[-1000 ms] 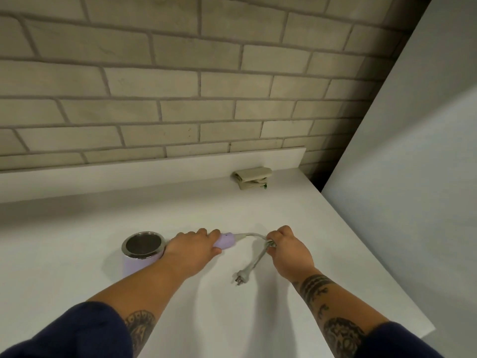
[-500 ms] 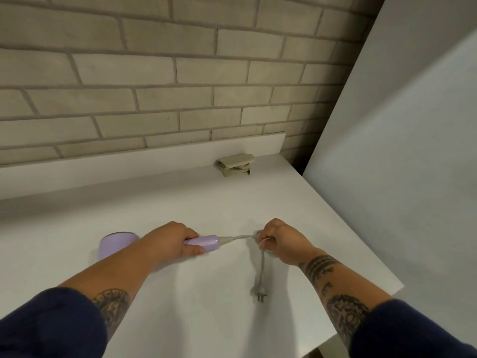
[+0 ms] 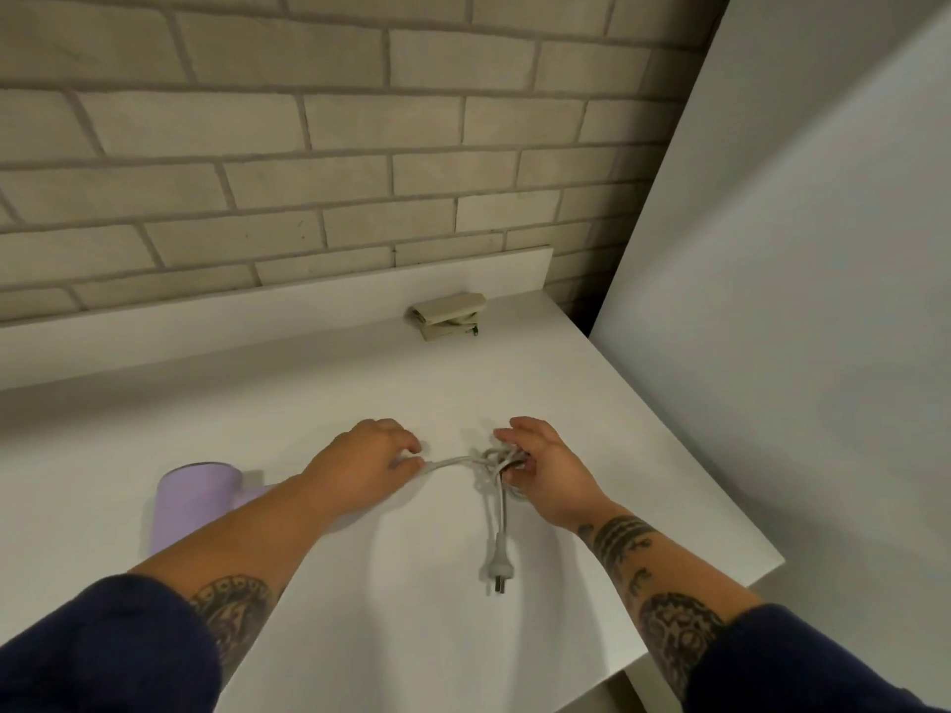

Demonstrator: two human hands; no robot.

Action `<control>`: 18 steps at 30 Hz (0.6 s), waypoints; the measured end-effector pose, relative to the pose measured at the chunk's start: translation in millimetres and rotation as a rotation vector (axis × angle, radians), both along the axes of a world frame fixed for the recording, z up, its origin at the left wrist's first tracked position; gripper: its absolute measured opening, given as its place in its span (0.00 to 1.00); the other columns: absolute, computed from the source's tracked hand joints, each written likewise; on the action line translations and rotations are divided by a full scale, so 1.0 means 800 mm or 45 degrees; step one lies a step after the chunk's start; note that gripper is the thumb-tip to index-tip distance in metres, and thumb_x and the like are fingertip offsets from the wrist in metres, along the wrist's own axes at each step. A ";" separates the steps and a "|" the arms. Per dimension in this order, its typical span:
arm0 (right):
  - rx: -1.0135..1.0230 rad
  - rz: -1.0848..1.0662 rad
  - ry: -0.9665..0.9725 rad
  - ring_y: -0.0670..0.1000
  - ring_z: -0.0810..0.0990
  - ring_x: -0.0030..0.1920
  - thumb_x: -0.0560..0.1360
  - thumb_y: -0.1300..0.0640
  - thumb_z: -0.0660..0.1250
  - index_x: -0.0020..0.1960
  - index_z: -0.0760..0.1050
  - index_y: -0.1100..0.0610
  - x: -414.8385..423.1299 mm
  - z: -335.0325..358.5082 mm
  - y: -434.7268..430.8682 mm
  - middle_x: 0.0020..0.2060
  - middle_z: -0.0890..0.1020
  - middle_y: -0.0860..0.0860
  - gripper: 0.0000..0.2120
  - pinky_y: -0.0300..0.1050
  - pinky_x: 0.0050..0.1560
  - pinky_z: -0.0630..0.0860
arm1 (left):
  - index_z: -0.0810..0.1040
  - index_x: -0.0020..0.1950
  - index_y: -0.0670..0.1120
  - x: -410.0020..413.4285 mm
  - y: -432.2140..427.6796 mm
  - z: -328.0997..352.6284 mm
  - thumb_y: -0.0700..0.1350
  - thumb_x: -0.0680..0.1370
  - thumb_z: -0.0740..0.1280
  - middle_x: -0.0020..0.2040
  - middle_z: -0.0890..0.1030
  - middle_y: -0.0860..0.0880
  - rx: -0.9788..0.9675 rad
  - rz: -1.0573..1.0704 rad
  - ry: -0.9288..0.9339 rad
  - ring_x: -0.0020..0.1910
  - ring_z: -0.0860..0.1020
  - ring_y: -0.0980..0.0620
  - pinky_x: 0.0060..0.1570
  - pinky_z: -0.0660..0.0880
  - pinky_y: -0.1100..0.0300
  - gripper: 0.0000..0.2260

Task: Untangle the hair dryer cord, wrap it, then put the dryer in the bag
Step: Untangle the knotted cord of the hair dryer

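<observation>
A lilac hair dryer lies on its side on the white table, its handle hidden under my left hand, which grips the handle's end. The grey-white cord runs from there to a tangled knot that my right hand pinches with its fingers. The free cord end hangs down from the knot toward me, with the plug lying flat on the table. A folded beige bag sits at the back of the table by the wall.
A brick wall stands behind the table, above a low white ledge. A large white panel rises on the right beside the table's right edge. The table's front right corner is close to my right forearm.
My left hand slid along the handle toward its cord end. My right hand shifted its hold onto the knot, and the plug end now lies straighter toward me.
</observation>
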State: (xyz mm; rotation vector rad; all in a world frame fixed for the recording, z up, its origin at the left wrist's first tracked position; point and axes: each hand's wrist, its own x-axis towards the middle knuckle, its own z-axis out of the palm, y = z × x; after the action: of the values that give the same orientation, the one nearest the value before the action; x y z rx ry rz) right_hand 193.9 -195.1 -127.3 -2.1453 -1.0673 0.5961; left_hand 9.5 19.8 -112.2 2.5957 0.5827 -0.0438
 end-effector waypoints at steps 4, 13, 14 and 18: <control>0.259 -0.238 -0.011 0.41 0.78 0.43 0.75 0.66 0.70 0.65 0.76 0.44 0.013 -0.007 -0.005 0.64 0.70 0.41 0.24 0.30 0.54 0.74 | 0.81 0.65 0.55 0.053 -0.039 0.004 0.56 0.80 0.69 0.65 0.79 0.56 0.001 -0.038 -0.109 0.67 0.71 0.52 0.67 0.69 0.51 0.15; 0.214 -0.275 0.204 0.32 0.81 0.46 0.79 0.53 0.68 0.58 0.83 0.48 0.036 -0.031 -0.011 0.46 0.86 0.41 0.10 0.27 0.49 0.74 | 0.82 0.54 0.57 0.098 -0.077 -0.028 0.52 0.71 0.79 0.51 0.83 0.57 -0.372 0.083 -0.149 0.51 0.81 0.59 0.55 0.77 0.60 0.14; 0.219 -0.291 0.228 0.33 0.82 0.46 0.79 0.53 0.69 0.58 0.83 0.48 0.036 -0.031 -0.009 0.47 0.86 0.41 0.10 0.28 0.50 0.75 | 0.81 0.52 0.56 0.098 -0.081 -0.031 0.49 0.71 0.79 0.49 0.84 0.57 -0.451 0.134 -0.175 0.49 0.82 0.60 0.53 0.78 0.61 0.12; 0.334 -0.362 0.676 0.41 0.84 0.51 0.78 0.56 0.71 0.65 0.78 0.52 0.037 -0.012 0.001 0.53 0.86 0.46 0.15 0.39 0.53 0.80 | 0.80 0.49 0.53 0.099 -0.090 -0.032 0.42 0.73 0.77 0.42 0.85 0.52 -0.656 0.393 -0.277 0.41 0.83 0.55 0.44 0.77 0.63 0.11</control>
State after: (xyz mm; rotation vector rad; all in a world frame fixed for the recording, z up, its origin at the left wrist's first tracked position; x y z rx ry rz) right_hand 223.8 -194.1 -136.6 -1.7270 -0.5074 0.7815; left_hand 88.9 -52.1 -137.8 1.9634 0.7680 0.1665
